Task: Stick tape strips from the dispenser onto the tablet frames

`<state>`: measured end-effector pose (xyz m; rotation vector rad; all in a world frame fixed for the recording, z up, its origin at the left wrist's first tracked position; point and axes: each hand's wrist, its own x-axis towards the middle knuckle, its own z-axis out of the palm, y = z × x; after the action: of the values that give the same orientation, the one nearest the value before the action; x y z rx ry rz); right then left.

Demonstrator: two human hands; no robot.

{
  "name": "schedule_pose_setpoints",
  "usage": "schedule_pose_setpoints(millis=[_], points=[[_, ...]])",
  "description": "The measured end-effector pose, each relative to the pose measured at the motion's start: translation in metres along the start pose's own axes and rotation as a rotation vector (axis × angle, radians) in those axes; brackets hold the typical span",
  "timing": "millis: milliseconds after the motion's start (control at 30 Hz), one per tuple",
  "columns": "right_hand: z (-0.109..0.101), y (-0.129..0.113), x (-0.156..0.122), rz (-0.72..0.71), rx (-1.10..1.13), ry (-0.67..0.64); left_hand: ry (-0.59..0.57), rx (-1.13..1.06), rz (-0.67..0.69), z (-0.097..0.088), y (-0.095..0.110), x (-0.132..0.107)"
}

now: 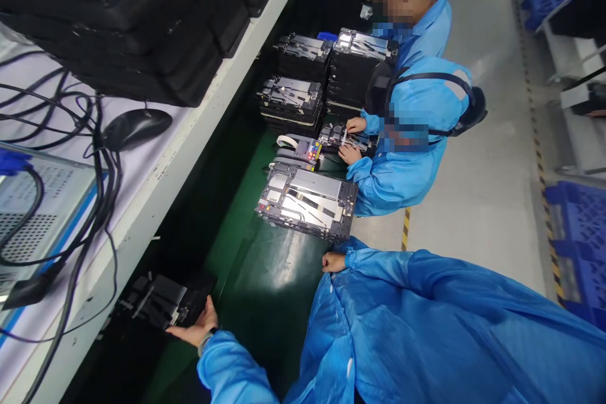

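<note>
Dark tablet panel (163,300) lies against the left hand (196,325), fingers spread, by the table edge (142,221); the right hand (334,262) rests curled near a green mat (279,259), its grip hard to tell.

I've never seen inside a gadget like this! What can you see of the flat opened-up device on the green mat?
The flat electronic device lies open-side up on the green mat, turned at a slant. A dark frame runs around its edge. Inside are shiny, silvery metal plates and thin black strips. Only the mat is seen touching it.
</note>
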<state>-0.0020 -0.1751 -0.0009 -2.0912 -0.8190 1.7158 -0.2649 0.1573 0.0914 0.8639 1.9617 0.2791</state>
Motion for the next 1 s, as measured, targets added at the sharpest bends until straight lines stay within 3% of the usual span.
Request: schedule_pose_setpoints(millis=[133,267,400,500,733,867,1000], points=[[-0.006,0.022,-0.012,-0.018,-0.015,0.007,0.033,0.035,-0.054,0.022,-0.027,-0.021],[-0.02,0.051,-0.028,-0.051,-0.013,0.038,0.043,0.016,-0.106,0.017,-0.077,-0.016],[-0.036,0.068,-0.036,-0.083,0.004,0.072,-0.042,-0.383,0.043,0.009,-0.134,-0.006],[-0.051,0.074,-0.04,-0.091,0.007,0.095,-0.139,-0.484,0.098,0.021,-0.156,-0.02],[-0.088,0.089,-0.037,-0.081,-0.015,0.115,-0.215,-0.303,0.136,0.074,-0.146,-0.077],[-0.098,0.095,-0.029,-0.075,-0.019,0.114,-0.313,-0.409,0.21,0.1,-0.141,-0.092],[-0.108,0.103,-0.025,-0.063,-0.011,0.132,-0.348,-0.347,0.197,0.123,-0.14,-0.105]])
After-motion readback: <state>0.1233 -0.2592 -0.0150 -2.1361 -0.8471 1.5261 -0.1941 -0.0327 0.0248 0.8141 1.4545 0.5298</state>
